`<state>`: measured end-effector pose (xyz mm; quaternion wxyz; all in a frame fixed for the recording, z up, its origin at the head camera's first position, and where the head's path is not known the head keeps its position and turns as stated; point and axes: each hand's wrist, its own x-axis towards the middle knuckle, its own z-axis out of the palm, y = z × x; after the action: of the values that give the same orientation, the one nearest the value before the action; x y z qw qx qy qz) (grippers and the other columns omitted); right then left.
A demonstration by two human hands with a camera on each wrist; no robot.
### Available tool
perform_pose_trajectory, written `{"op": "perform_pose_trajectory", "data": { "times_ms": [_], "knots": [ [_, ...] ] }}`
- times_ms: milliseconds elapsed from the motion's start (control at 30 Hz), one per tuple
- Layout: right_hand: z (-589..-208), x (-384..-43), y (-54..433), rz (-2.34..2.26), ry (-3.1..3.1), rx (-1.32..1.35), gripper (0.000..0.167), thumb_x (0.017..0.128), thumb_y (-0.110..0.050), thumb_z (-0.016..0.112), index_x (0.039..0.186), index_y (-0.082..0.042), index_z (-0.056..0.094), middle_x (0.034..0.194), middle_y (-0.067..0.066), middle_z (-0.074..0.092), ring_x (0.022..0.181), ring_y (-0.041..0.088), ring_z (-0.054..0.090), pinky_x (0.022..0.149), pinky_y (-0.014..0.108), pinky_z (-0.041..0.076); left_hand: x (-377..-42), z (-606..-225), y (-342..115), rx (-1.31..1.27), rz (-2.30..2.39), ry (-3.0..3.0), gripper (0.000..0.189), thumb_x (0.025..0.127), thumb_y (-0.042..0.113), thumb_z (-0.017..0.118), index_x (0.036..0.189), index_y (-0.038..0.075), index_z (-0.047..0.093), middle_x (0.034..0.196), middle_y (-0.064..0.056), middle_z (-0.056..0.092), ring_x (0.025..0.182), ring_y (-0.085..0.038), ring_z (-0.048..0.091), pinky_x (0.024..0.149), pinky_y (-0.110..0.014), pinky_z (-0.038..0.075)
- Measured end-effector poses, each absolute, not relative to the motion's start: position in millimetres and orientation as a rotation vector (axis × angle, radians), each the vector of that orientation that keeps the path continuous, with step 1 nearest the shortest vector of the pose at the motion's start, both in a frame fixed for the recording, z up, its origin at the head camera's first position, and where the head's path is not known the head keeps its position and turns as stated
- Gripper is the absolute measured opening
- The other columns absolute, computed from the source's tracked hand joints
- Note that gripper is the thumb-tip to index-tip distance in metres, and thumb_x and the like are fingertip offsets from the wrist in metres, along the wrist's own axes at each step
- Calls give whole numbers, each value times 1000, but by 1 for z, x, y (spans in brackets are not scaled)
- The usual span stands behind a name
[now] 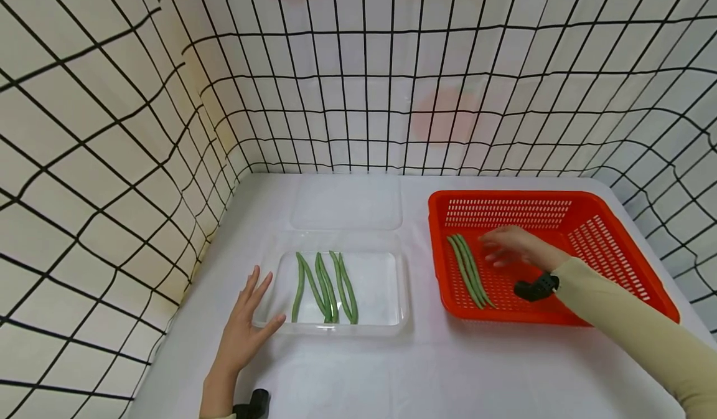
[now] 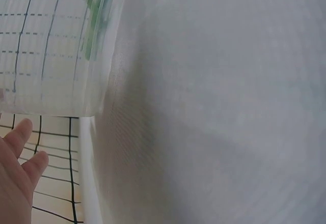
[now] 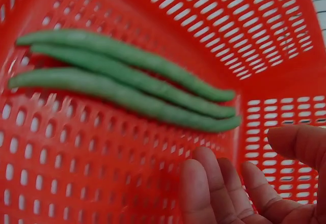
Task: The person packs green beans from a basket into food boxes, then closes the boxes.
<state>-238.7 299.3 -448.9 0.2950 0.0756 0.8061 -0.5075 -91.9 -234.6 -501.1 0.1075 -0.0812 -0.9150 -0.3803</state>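
Observation:
Three green beans (image 1: 469, 271) lie side by side at the left of the red plastic basket (image 1: 504, 315). My right hand (image 1: 521, 246) hovers inside the basket, just right of these beans; in the right wrist view its fingers (image 3: 196, 191) are relaxed and apart from them. Several more green beans (image 1: 300, 285) lie spread in a clear plastic container (image 1: 364, 330). Beside that container's left front corner, my left hand (image 1: 242, 329) is held with fingers spread; whether it touches the wall I cannot tell. Neither hand holds anything.
Behind the container lies a flat clear sheet, perhaps a lid (image 1: 346, 204). A white cloth covers the table (image 1: 448, 375). Black netting (image 1: 364, 76) rises around the back and both sides.

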Motion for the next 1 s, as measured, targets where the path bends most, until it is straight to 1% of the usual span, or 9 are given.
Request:
{"op": "perform_pose_trajectory", "data": {
  "times_ms": [100,300,433,567,633,800,900,1000],
  "knots": [
    [-456,-237,303,-1329,2133,191,54,99,-22,50,134,18,37,121,31,50,82,23,64,72,38,56,-92,-502,-234,-240,-1123,-2693,83,76,26,80,147,30,37,157,8,14,140,-37,16,97,-71,22],
    [-463,-233,300,-1309,2138,160,51,98,-21,51,131,18,41,114,28,54,79,23,64,71,39,56,-93,-503,-234,-244,-1118,-2696,84,76,26,80,147,33,36,157,8,14,140,-37,15,99,-70,20],
    [-463,-232,292,-1294,2154,164,47,98,-21,51,127,16,46,103,21,59,76,22,64,70,37,56,-93,-503,-234,-247,-1122,-2690,83,76,25,80,147,28,37,157,8,14,140,-37,15,100,-70,19],
    [-464,-233,284,-1298,2144,168,43,98,-19,51,124,14,51,96,14,63,73,20,64,68,35,56,-93,-503,-234,-245,-1130,-2686,82,76,25,80,147,25,39,157,9,14,140,-37,15,98,-71,19],
    [-465,-233,282,-1300,2143,161,39,97,-18,53,120,14,54,92,12,65,71,20,64,67,35,56,-93,-503,-234,-243,-1128,-2688,82,76,25,80,147,26,38,157,9,14,140,-37,15,99,-70,19],
    [-467,-235,273,-1265,2167,194,28,92,-17,62,106,8,64,77,7,63,65,18,61,63,32,55,-92,-503,-234,-232,-1119,-2695,82,76,25,80,147,28,38,157,9,14,140,-36,15,97,-71,21],
    [-468,-236,267,-1224,2185,217,27,90,-19,66,101,5,68,72,6,62,63,17,59,63,31,55,-92,-503,-234,-227,-1120,-2701,82,76,26,80,147,27,38,157,10,13,140,-35,15,96,-72,22],
    [-467,-236,261,-1196,2207,209,25,90,-20,67,98,4,69,72,6,62,63,18,59,63,32,55,-92,-503,-234,-228,-1119,-2702,82,76,25,80,147,26,38,157,10,13,140,-35,15,96,-72,22]
  ]
}}
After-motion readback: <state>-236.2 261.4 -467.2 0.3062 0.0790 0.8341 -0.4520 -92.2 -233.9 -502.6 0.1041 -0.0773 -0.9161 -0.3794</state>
